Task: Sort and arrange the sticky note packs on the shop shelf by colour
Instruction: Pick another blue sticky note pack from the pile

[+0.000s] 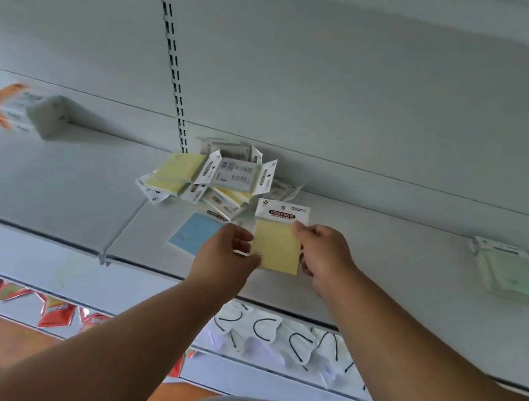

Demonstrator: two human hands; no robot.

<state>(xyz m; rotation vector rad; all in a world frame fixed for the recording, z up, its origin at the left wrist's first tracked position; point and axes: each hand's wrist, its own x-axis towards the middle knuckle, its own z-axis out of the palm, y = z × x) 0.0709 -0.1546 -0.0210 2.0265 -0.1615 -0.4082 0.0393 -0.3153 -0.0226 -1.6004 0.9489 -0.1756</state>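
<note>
The head camera looks down at a pale grey shop shelf (pixel 386 254). A yellow sticky note pack (pixel 277 247) with a white header card reading "STICKY NOTE" is held between both hands just above the shelf, upright and facing the camera.

The left hand (pixel 224 256) pinches the pack's lower left edge, its thumb lying across the front corner and the other fingers curled behind. The right hand (pixel 323 254) grips the pack's right edge near the top, with the thumb tip on the front just under the header card and the fingers tucked behind, out of sight. Both forearms reach up from the bottom of the frame and converge on the pack, the backs of the hands towards the camera.

Just behind and to the left of the held pack lies a loose pile of packs (pixel 215 175), mostly yellow, several turned over to show white backs with barcodes. A blue pack (pixel 192 232) lies flat on the shelf, beside the left hand and partly hidden by it. Well apart at the right end of the shelf lie pale green packs (pixel 518 275). At the far left stands a blurred orange and white box (pixel 24 110). On the shelf below hang white packets (pixel 269 336) and red packets (pixel 56 313).
</note>
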